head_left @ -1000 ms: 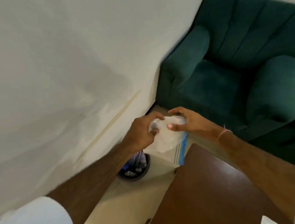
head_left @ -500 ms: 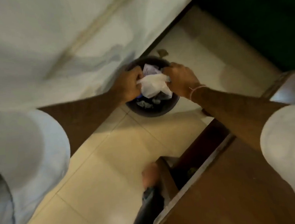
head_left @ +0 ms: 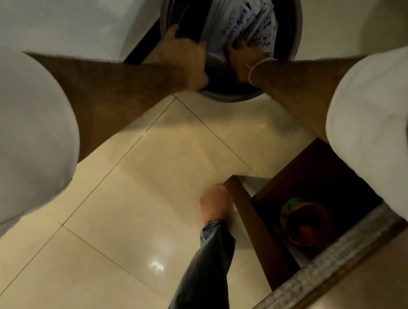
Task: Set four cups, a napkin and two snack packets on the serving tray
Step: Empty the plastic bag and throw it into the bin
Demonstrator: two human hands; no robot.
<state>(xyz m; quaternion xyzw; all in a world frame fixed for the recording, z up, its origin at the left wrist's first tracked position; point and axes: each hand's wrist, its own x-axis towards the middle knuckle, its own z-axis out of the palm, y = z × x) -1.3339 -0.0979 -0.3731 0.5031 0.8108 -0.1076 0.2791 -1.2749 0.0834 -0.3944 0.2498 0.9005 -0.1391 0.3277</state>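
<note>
Both hands reach down into a round dark waste bin (head_left: 295, 23) that stands on the cream tiled floor (head_left: 131, 185) close against the pale wall (head_left: 75, 22). At the bin's left rim, the left hand (head_left: 182, 62) has its fingers curled over the edge, closed on the rim, with the thumb lying on the inner wall. Just right of it, inside the bin, the right hand (head_left: 244, 59) presses down among crumpled white papers (head_left: 242, 18) marked with blue writing; its fingers are buried in them, so how far they are spread or what they grasp cannot be told. A thin band circles that wrist. Below the bin, a bare foot (head_left: 214, 204) stands on the tiles, and to the lower right of the bin a brown table (head_left: 382, 284) has an orange bowl (head_left: 307, 224) under it. None of the cups, napkin, packets or tray can be picked out with certainty.
</note>
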